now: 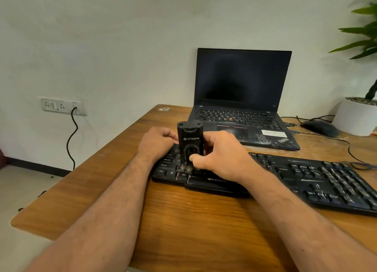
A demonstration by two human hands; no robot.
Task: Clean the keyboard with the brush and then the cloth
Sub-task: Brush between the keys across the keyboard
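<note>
A black keyboard (318, 180) lies across the wooden desk (183, 220), running from the middle to the right edge. A black brush tool (190, 141) stands upright on the keyboard's left end, bristles down on the keys near the Alt key. My right hand (220, 153) grips the brush's lower body, thumb on its front. My left hand (156, 143) rests on the keyboard's left end, fingers curled against the brush's left side. No cloth is in view.
An open black laptop (240, 100) with a dark screen stands behind the keyboard. A black mouse (319, 128) and cables lie at the right, beside a white plant pot (356, 116). A wall socket (61, 106) with a hanging cable is at the left.
</note>
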